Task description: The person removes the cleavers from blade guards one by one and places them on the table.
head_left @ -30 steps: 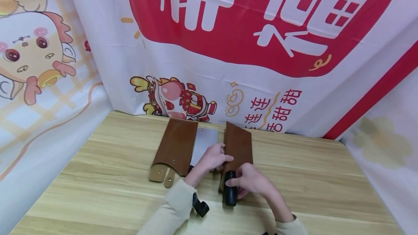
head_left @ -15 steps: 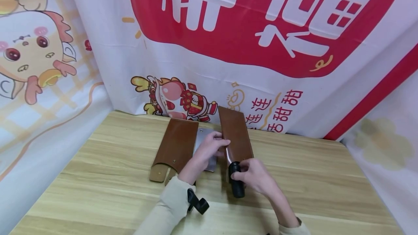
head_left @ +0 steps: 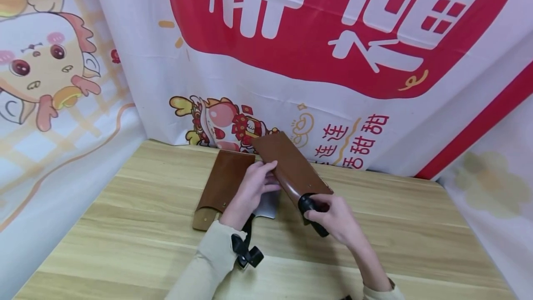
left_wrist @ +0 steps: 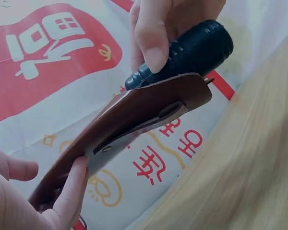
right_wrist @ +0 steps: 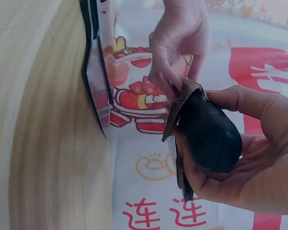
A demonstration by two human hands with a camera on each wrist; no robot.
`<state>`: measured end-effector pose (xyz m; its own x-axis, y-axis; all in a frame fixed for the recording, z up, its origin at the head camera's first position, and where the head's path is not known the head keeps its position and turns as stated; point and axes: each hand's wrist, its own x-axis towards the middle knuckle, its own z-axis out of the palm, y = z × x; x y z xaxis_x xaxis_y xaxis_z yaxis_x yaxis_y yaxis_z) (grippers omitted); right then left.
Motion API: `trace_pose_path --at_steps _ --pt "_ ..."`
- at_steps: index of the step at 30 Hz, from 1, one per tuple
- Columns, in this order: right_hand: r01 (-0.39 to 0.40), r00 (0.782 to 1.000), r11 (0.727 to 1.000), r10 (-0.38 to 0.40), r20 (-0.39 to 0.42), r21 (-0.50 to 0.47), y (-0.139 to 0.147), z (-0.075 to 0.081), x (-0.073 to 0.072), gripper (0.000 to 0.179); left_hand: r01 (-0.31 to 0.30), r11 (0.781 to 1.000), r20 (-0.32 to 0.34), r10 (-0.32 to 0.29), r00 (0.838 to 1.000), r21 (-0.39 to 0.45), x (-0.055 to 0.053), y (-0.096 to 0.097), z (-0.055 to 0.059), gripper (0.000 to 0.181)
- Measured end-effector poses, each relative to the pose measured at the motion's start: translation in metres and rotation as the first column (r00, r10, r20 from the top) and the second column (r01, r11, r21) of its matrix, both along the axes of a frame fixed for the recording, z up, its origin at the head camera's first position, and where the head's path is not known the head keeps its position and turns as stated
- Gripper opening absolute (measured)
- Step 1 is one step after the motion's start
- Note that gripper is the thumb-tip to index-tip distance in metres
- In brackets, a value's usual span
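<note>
Head view: right hand (head_left: 335, 219) fingers curl round the black handle (head_left: 313, 212). Left hand (head_left: 254, 184) fingers pinch the brown sheath (head_left: 291, 165), lifted off the desk (head_left: 125, 226).

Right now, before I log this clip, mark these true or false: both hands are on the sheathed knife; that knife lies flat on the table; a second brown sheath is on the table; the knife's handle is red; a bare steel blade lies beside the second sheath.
1. Both hands are on the sheathed knife. True: the left hand holds the brown sheath, and the right hand grips the handle.
2. That knife lies flat on the table. False: it is lifted and tilted.
3. A second brown sheath is on the table. True.
4. The handle is red. False: it is black.
5. A bare steel blade lies beside the second sheath. True.
</note>
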<state>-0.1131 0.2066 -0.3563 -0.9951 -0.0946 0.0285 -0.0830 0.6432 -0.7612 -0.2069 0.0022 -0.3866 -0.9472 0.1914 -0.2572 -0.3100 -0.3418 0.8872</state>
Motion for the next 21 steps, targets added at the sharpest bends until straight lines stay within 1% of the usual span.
trace_pose_path --at_steps 4,7,9,11,13,17,19,21 --pt "0.002 0.999 1.0 -0.002 -0.033 -0.005 0.007 0.003 -0.001 0.035 -0.039 0.997 0.033 0.037 0.999 0.071 0.0 -0.001 -0.001 0.045" --pt "0.028 0.999 0.999 -0.03 -0.038 -0.034 0.012 0.005 -0.002 0.036 -0.065 0.992 0.046 0.061 0.997 0.109 0.001 -0.001 0.001 0.044" --pt "0.06 0.998 0.994 -0.062 -0.028 -0.087 0.015 0.006 -0.003 0.035 -0.086 0.987 0.043 0.081 0.996 0.137 0.002 0.0 0.003 0.043" --pt "0.116 0.993 0.981 -0.117 0.001 -0.157 0.017 0.007 -0.005 0.036 -0.104 0.98 0.038 0.099 0.994 0.17 0.003 0.001 0.004 0.043" --pt "0.187 0.982 0.951 -0.184 0.036 -0.246 0.019 0.008 -0.007 0.036 -0.121 0.971 0.039 0.115 0.993 0.207 0.004 0.002 0.005 0.042" --pt "0.306 0.952 0.866 -0.286 0.109 -0.395 0.023 0.008 -0.01 0.037 -0.154 0.95 0.045 0.148 0.988 0.271 0.006 0.004 0.006 0.041" --pt "0.329 0.944 0.817 -0.296 0.145 -0.473 0.025 0.008 -0.012 0.038 -0.18 0.938 0.049 0.173 0.984 0.297 0.007 0.004 0.007 0.041" --pt "0.331 0.943 0.754 -0.278 0.181 -0.567 0.027 0.007 -0.013 0.039 -0.208 0.923 0.054 0.201 0.978 0.325 0.008 0.004 0.008 0.041"
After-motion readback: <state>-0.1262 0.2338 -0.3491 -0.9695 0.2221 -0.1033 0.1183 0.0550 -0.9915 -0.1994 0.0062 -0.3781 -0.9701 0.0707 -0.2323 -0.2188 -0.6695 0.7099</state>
